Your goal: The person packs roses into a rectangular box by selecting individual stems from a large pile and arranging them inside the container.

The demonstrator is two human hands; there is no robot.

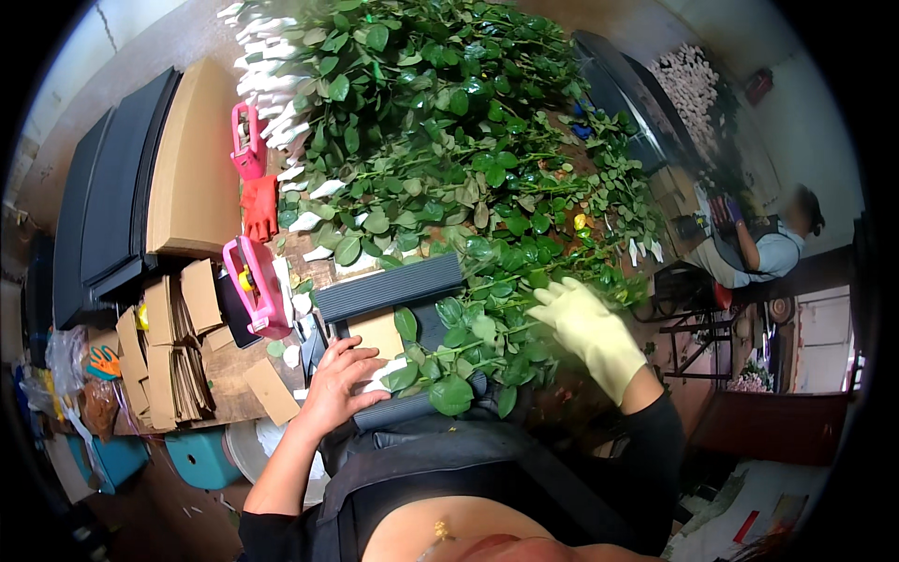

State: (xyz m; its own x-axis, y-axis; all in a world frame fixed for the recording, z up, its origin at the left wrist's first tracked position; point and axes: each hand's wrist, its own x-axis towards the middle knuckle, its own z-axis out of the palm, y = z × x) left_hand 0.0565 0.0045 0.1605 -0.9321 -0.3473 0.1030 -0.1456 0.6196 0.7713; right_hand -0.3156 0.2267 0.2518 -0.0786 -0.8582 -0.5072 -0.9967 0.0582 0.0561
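My bare left hand (345, 385) lies at the near end of a dark corrugated cardboard wrap (393, 284). Its thumb and fingers touch a white-sleeved flower head (381, 376); whether they grip it cannot be told. A tan cardboard piece (377, 331) shows inside the wrap beyond my fingertips. Leafy rose stems (460, 351) run from the white heads across the wrap to the right. My right hand (590, 334), in a pale yellow rubber glove, is over the stems' far ends. Its fingers are apart, with nothing seen between them.
A big heap of leafy stems (435, 105) covers the far table. Pink tape dispensers (261, 319), a red glove (260, 207), scissors (313, 344) and cardboard pieces (172, 351) lie left. Cardboard stacks (193, 161) stand behind. A person (762, 242) sits at the right.
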